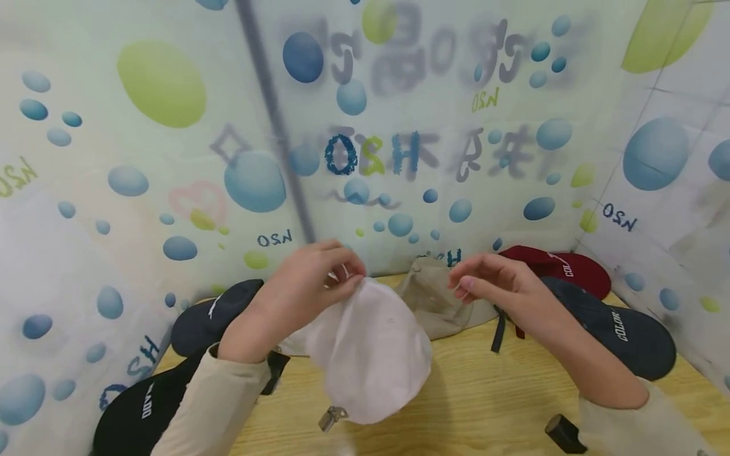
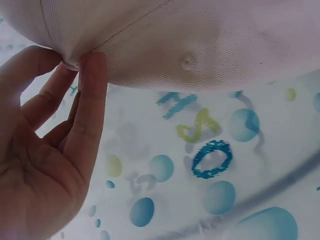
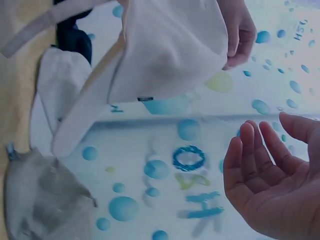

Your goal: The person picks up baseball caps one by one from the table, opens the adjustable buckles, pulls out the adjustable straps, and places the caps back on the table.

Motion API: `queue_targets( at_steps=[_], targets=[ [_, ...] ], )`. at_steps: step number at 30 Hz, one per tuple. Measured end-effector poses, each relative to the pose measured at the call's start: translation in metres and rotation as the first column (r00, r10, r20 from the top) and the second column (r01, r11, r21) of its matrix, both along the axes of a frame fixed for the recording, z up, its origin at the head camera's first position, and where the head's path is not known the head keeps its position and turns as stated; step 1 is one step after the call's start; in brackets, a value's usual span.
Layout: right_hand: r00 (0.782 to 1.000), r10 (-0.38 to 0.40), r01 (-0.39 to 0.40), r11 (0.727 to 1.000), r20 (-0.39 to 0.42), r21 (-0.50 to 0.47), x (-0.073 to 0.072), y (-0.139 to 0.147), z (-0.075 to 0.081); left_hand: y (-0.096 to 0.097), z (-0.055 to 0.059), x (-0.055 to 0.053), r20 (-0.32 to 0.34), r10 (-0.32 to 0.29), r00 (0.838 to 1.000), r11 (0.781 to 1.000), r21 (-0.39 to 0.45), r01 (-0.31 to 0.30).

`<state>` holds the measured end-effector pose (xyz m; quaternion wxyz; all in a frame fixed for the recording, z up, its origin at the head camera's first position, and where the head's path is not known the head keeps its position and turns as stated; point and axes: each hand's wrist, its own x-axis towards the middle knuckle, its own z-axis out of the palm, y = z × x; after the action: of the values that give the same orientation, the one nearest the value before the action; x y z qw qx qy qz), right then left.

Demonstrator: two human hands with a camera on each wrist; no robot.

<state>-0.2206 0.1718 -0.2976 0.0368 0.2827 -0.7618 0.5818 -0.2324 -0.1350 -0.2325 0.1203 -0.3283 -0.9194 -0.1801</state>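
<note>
My left hand (image 1: pixel 302 291) pinches a pale, off-white baseball cap (image 1: pixel 382 354) by the top of its crown, thumb and fingertips gathering the cloth there. The cap hangs over the table, with a metal strap buckle (image 1: pixel 333 418) dangling at its lower edge. In the left wrist view, a stitched eyelet (image 2: pixel 188 62) shows beside the pinched spot. To the right of the cap is my right hand (image 1: pixel 507 285), its fingers loosely bent and holding nothing. The right wrist view shows its palm turned up, apart from the cap, whose brim (image 3: pixel 82 120) is visible.
Behind the held cap sit a beige cap (image 1: pixel 439 297) and a white cap (image 1: pixel 295 343). Dark caps (image 1: pixel 213 316) (image 1: pixel 139 405) lie left. At right are a red cap (image 1: pixel 587 269) and a navy cap (image 1: pixel 639 342). A patterned curtain (image 1: pixel 353 209) hangs behind the wooden table (image 1: pixel 479 405).
</note>
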Motion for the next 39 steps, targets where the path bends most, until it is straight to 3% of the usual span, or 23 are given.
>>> queue_targets(
  at_steps=[6, 9, 12, 21, 26, 30, 36, 39],
  targets=[
    [0.996, -0.081, 0.081, 0.997, -0.047, 0.003, 0.004, 0.018, 0.025, 0.018, 0.004, 0.005, -0.115, -0.098, 0.989, 0.993, 0.060, 0.106],
    [0.995, -0.082, 0.082, 0.997, -0.054, -0.004, 0.003, 0.021, 0.033, 0.031, -0.002, 0.002, -0.144, -0.156, 0.977, 0.981, 0.093, 0.170],
    [0.995, -0.080, 0.080, 0.997, -0.063, -0.008, 0.002, 0.022, 0.038, 0.047, -0.011, -0.003, -0.147, -0.183, 0.972, 0.976, 0.092, 0.198],
    [0.993, -0.090, 0.083, 0.992, -0.074, -0.090, 0.001, 0.026, 0.042, 0.087, -0.049, -0.021, -0.098, -0.167, 0.981, 0.986, -0.010, 0.166],
    [0.992, -0.106, 0.101, 0.993, -0.075, -0.063, 0.000, 0.025, 0.038, 0.096, -0.073, -0.024, -0.023, -0.144, 0.989, 0.986, -0.086, 0.141],
    [0.994, -0.068, 0.061, 0.995, -0.088, -0.075, -0.003, 0.025, 0.034, 0.097, -0.083, -0.024, -0.015, -0.106, 0.994, 0.985, -0.137, 0.103],
    [0.994, -0.059, 0.060, 0.998, -0.090, 0.008, -0.005, 0.024, 0.027, 0.096, -0.097, -0.023, 0.038, -0.060, 0.997, 0.941, -0.331, 0.069],
    [0.995, -0.064, 0.069, 0.995, -0.077, 0.065, -0.005, 0.021, 0.023, 0.094, -0.102, -0.021, 0.053, -0.054, 0.997, 0.920, -0.385, 0.070]
  ],
)
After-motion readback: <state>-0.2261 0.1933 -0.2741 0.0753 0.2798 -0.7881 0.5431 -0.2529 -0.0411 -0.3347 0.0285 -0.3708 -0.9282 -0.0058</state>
